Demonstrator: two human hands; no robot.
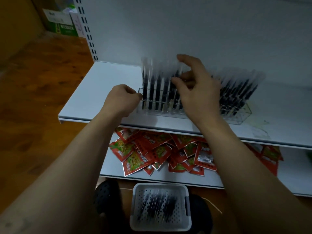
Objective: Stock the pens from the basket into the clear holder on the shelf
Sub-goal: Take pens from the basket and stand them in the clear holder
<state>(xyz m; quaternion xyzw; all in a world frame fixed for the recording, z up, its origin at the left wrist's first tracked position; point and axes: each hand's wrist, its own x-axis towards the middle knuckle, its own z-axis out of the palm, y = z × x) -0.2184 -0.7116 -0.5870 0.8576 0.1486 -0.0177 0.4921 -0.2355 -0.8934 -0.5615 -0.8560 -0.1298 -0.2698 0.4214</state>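
Note:
A clear holder (239, 118) stands on the white shelf (101, 92), packed with several black pens (152, 88) in clear sleeves. My left hand (121, 98) is curled at the holder's left end and pinches its corner rim. My right hand (197, 92) reaches over the middle of the row, index finger raised, with thumb and middle finger closed around one pen (177, 73) among the tops. Down by the floor, a white perforated basket (138, 217) holds several more pens (158, 205). The picture is blurred around the pens.
Red snack packets (152, 152) lie piled on the lower shelf under my arms. A slotted upright (87, 29) rises at the shelf's left edge. Boxes (59, 21) sit on the wooden floor at far left. Dark rounded shapes (104, 196) flank the basket.

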